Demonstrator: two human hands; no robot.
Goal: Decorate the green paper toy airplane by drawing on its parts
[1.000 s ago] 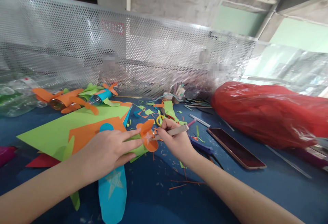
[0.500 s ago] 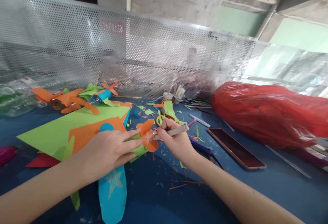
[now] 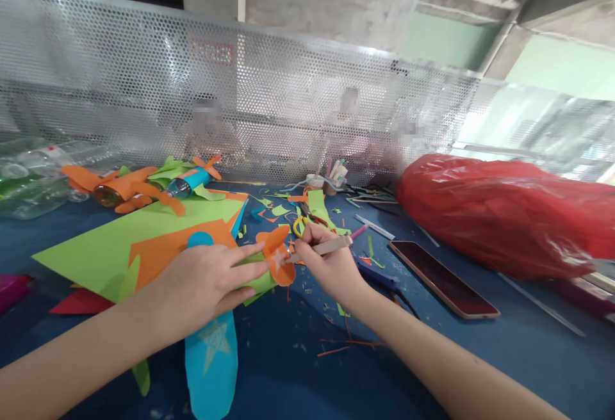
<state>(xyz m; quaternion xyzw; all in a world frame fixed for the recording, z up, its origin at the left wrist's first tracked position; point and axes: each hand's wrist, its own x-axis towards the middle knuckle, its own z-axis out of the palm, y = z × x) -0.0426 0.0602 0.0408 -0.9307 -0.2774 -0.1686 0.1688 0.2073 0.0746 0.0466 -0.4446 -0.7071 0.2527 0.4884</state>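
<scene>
Just left of centre, my left hand (image 3: 211,279) steadies a toy plane: a green paper-wrapped body (image 3: 262,286) with an orange paper propeller (image 3: 283,275) at its end. Its fingertips touch the propeller's left edge; the palm hides much of the body. A blue paper wing (image 3: 211,369) with a pale star sticks out below the hand, and its other end shows above. My right hand (image 3: 331,266) pinches a light grey pen (image 3: 327,246), its tip on the propeller's middle, where a small pale star shows.
Green paper sheets (image 3: 96,250) and finished toy planes (image 3: 127,188) lie left, near clear plastic bottles (image 3: 29,183). Scissors (image 3: 300,226) and paper scraps lie behind my right hand. A blue-handled tool (image 3: 379,275), a phone (image 3: 442,278) and a red plastic bag (image 3: 494,215) are right. Perforated metal mesh stands behind.
Both hands keep nearly the same place, with the pen tip still at the propeller's middle. Beyond the mesh, a person has shifted slightly to the left.
</scene>
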